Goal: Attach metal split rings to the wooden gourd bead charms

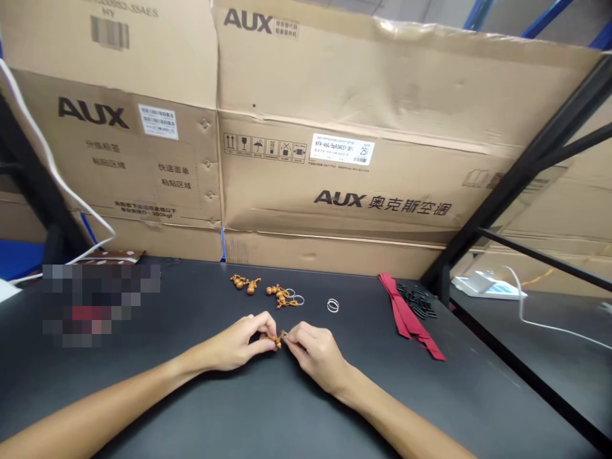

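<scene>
My left hand (241,344) and my right hand (313,350) meet over the black table (201,408), fingers pinched on a small brown wooden gourd charm (276,340) held between them. Its cord end is hidden by my right fingertips. Farther back lie two more gourd charms: one (245,283) on the left, one (281,296) with a metal ring attached. A loose metal key ring (333,305) lies to the right of them.
Red ribbons (408,315) and a heap of black rings or cords (419,301) lie at the right. Large AUX cardboard boxes (335,159) wall the back. A black shelf post (507,185) slants at right; a white power strip (485,285) lies beyond.
</scene>
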The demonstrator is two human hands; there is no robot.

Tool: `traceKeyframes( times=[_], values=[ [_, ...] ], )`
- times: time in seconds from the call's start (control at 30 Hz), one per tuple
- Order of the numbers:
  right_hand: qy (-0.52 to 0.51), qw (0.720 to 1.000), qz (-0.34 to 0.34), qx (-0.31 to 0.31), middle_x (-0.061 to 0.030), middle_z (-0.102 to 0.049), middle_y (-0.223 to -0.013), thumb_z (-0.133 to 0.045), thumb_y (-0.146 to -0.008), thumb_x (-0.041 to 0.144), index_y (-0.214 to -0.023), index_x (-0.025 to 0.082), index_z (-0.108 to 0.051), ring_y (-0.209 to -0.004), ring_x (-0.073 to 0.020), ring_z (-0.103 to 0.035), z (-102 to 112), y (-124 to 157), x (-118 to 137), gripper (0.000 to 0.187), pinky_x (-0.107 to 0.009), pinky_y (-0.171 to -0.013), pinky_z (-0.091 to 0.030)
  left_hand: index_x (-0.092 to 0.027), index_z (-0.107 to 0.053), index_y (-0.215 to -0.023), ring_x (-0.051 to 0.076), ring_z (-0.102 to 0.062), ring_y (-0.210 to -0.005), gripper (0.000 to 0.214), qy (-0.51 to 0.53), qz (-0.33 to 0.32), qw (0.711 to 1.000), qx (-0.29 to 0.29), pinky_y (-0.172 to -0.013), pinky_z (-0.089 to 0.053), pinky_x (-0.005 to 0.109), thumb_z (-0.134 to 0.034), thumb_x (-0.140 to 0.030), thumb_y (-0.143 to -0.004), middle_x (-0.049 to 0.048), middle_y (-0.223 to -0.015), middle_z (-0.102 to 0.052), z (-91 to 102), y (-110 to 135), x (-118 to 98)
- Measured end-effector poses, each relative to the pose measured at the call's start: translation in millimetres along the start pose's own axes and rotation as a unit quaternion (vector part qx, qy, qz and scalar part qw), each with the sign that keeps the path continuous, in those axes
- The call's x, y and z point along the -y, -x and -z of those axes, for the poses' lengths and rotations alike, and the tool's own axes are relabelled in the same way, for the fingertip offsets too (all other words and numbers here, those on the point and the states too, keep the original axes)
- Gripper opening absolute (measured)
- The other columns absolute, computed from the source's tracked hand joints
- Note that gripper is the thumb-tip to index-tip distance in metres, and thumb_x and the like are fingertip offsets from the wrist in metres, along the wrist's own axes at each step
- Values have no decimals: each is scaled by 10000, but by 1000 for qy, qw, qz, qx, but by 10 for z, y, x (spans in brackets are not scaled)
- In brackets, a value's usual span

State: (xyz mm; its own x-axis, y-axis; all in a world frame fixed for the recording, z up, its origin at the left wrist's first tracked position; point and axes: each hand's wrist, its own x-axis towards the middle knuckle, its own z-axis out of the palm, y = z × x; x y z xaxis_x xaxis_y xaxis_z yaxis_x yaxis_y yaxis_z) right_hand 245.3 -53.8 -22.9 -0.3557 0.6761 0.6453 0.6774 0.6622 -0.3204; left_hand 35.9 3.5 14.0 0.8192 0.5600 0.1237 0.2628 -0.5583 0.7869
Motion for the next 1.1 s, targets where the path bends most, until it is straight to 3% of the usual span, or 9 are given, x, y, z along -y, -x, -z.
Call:
traceKeyframes(
  times=[0.27,0.57,0.8,0.93,1.1],
  values=[
    [27,1000,9,-12,-52,-620,-736,-446,-918,139,-756,187,-559,-658,-144,-572,42,-26,-3,204,-244,-629,-483,-190,-530,-932,154,-608,-806,156,14,-5,1000,10,-781,-448,275,-458,-329,-931,19,-879,-672,17,-26,10],
    [52,997,48,9,-71,-615,-799,-422,-929,131,-818,181,-590,-706,-158,-552,46,-43,4,207,-257,-646,-484,-202,-583,-867,174,-532,-841,303,-100,3,995,2,-861,-373,318,-321,-313,-969,12,-856,-605,-17,-29,-8],
    [37,997,66,30,-85,-620,-847,-421,-906,82,-882,179,-610,-747,-170,-560,49,-43,7,214,-267,-665,-495,-189,-535,-769,169,-474,-756,232,-136,-5,991,-9,-772,-380,298,-461,-356,-913,-4,-767,-538,-74,-47,7],
    [-49,998,23,37,-72,-645,-870,-431,-926,131,-956,189,-606,-761,-159,-604,53,-49,17,187,-264,-719,-512,-178,-550,-788,139,-464,-670,222,-95,3,994,-48,-668,-379,256,-443,-315,-926,-11,-731,-550,-92,-51,-6],
    [-150,982,-108,25,-15,-650,-749,-550,-886,211,-854,194,-580,-645,-131,-616,53,-42,28,47,-232,-628,-509,-170,-533,-778,122,-443,-631,216,-63,-13,996,-66,-626,-368,236,-440,-295,-928,-15,-708,-541,-126,-60,-11]
  ],
)
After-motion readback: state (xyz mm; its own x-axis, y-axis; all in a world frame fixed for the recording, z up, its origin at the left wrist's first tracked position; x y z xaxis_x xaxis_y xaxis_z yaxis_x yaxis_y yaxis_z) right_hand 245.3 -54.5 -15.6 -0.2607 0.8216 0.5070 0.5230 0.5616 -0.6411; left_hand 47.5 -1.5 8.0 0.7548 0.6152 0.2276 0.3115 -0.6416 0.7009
